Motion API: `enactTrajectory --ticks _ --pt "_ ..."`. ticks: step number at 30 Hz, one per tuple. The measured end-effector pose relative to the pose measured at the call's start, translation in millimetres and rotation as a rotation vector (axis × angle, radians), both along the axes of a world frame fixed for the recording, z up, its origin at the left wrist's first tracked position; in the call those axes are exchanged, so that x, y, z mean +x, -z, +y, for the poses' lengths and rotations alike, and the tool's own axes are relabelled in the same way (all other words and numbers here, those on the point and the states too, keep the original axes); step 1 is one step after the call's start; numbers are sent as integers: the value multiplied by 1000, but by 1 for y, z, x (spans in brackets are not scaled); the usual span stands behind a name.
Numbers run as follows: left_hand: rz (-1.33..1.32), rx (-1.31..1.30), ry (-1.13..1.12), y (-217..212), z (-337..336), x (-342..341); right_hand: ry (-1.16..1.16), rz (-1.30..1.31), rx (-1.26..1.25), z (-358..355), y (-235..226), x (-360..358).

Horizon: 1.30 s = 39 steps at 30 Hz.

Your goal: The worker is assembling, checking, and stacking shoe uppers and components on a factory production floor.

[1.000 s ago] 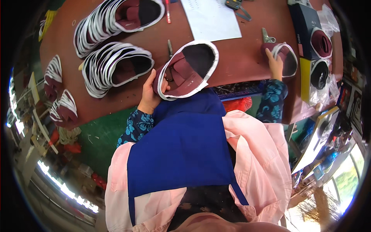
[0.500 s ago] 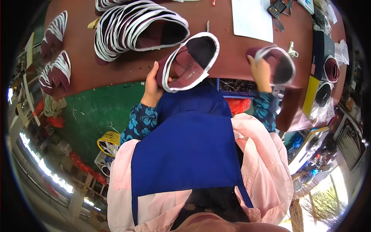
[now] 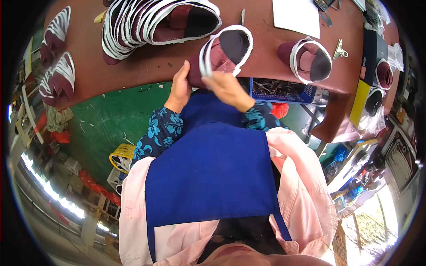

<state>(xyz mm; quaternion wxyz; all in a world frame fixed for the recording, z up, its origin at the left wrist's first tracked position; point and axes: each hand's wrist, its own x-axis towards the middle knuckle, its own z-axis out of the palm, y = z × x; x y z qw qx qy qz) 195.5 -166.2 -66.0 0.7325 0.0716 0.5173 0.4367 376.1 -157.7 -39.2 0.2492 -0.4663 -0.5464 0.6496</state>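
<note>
Shoe (image 3: pixel 222 53) left of the blue tray (image 3: pixel 284 96)
Left hand (image 3: pixel 180 89) holds its side, right hand (image 3: pixel 229 91) touches its white trim (image 3: pixel 250 42) (blurred, grip unclear); best kept steady, trim untwisted while handled

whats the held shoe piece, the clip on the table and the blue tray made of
Held shoe piece: apparently matt fabric, from its dull, soft-looking maroon and black surfaces. Clip: probably metal, judging by its silvery shine. Blue tray: likely plastic, given its even colour.
</note>
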Motion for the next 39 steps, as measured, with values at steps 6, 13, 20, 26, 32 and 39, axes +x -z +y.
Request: enactTrajectory --ticks 6,13,20,26,32,39 --pt "96 -18 -12 23 -2 -5 173 7 -88 29 -32 58" --pt "110 -72 -67 22 -5 -11 381 -1 67 57 -71 73" --pt "59 -115 -56 20 -4 -8 261 -185 214 33 -34 40" --pt "79 -109 -106 18 -4 -5 362 -193 192 48 -30 51" --pt "96 -111 -132 20 -6 -6 364 -278 238 63 -32 63" --pt "94 -134 -131 22 -5 -7 333 -287 233 62 -14 59"
